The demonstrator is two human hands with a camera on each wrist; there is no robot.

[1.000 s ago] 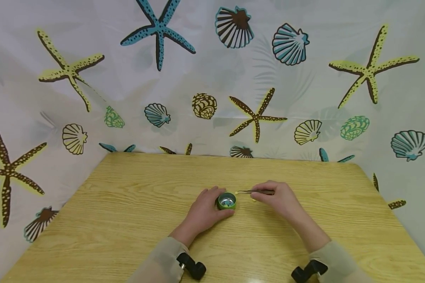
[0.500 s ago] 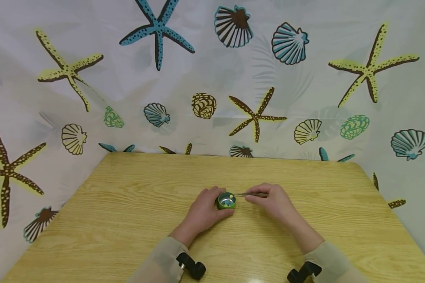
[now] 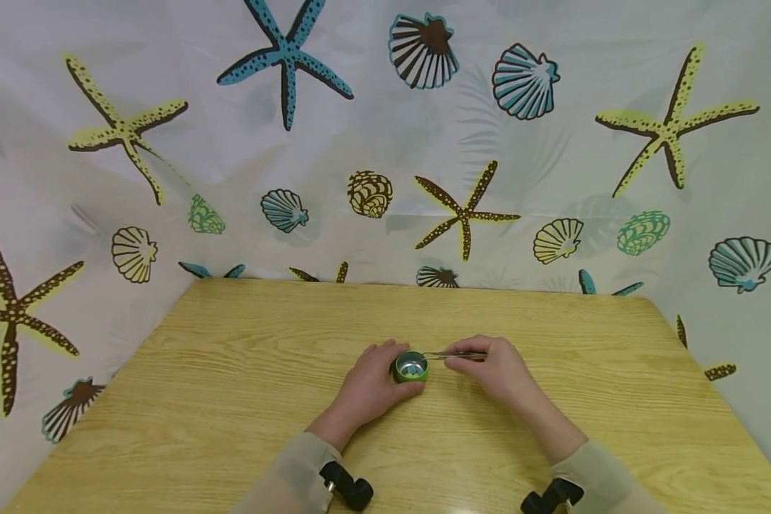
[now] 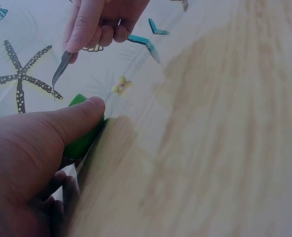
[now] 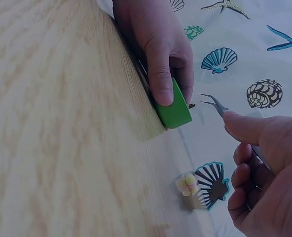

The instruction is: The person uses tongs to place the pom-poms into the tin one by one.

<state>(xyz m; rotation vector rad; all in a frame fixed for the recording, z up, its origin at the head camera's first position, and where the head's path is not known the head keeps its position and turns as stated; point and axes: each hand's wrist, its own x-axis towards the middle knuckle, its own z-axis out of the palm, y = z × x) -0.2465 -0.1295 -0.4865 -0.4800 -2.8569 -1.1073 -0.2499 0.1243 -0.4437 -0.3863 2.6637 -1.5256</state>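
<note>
While left hand [image 3: 368, 385] grips cup [image 3: 412, 367], tweezers [image 3: 455, 355] above

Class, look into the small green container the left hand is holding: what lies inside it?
The green container shows a shiny metallic floor with a small greenish patch, too small to identify. The left hand grips its side; the wrist views show only its outer wall.
</note>
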